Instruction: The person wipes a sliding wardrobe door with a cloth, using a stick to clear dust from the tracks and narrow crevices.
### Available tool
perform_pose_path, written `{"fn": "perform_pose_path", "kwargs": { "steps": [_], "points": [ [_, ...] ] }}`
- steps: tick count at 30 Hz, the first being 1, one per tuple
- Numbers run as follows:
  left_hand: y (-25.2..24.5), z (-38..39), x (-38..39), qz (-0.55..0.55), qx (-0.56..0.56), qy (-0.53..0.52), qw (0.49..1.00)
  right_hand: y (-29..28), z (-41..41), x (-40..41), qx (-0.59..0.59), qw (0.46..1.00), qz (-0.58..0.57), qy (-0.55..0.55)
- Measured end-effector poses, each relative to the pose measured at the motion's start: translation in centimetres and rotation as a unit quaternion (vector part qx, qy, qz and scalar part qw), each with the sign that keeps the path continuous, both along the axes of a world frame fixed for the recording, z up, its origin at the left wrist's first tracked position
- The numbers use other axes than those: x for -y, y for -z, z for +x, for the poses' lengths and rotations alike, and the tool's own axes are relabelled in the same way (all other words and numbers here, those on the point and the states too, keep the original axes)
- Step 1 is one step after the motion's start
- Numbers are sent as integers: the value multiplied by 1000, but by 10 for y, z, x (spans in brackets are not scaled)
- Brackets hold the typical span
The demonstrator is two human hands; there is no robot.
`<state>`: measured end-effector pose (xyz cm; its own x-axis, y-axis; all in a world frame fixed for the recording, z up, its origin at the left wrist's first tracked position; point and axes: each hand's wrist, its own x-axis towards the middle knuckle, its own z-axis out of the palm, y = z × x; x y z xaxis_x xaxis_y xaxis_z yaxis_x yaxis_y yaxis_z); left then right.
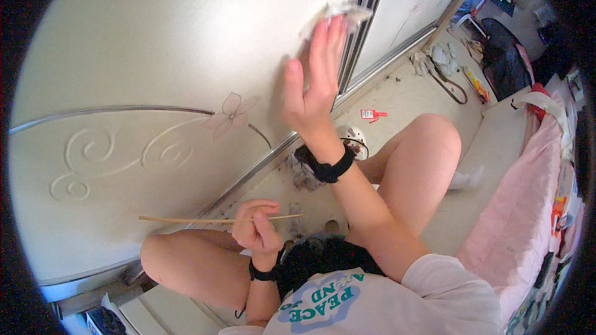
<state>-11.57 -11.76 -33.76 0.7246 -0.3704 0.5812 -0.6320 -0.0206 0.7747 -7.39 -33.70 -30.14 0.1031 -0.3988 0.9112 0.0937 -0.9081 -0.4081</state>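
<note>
My right hand [321, 74] is spread against a cream sliding door panel [153, 56]. Under its fingertips is a crumpled white wipe or thin cloth [347, 11], blurred, close to the panel's metal edge frame [356, 37]. In front of my body, my left hand [256, 228] grips a thin wooden stick [186, 219] that tapers to a point on the right. Raised scrolls and a pinkish flower [231, 114] decorate the lower part of the panel. Both wrists wear black bands.
Beside my bent knees run the door's bottom track [260, 167] and a dirty floor with dark debris [305, 179]. A red-and-white tag [372, 115] lies farther off, near a dark strap [449, 86]. Pink fabric [507, 223] drapes over the right side; clutter fills the far corner.
</note>
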Motion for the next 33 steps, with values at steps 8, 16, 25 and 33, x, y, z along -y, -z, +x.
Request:
{"fn": "perform_pose_path", "kwargs": {
  "steps": [8,16,25,33],
  "points": [
    [-4,-1,1,11,-8,-3,1000,40,-4,-19,-32,992,122,20],
    [1,3,-7,7,2,-5,1000,-20,2,-14,13,1000,9,-11],
    [-3,1,-2,4,4,-4,1000,33,-7,-23,-29,994,101,32],
    [4,4,-6,-2,8,-2,1000,-19,-3,-8,21,999,36,7]
  ]
}}
